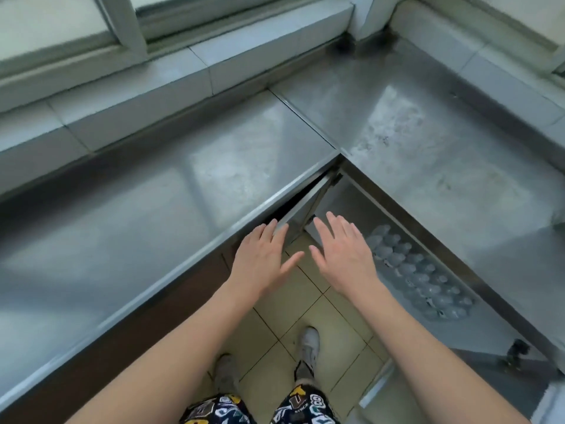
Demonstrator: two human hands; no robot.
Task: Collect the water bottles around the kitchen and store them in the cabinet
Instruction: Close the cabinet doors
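Left hand [262, 259] and right hand [341, 251] spread flat, fingers straight, holding nothing, just before the ajar cabinet door [301, 206]. Right of that door, water bottles [419, 273] packed on the cabinet shelf: clear thin plastic, probably light, slippery, best gripped mid-body. Above, brushed-steel tabletop [146, 203].
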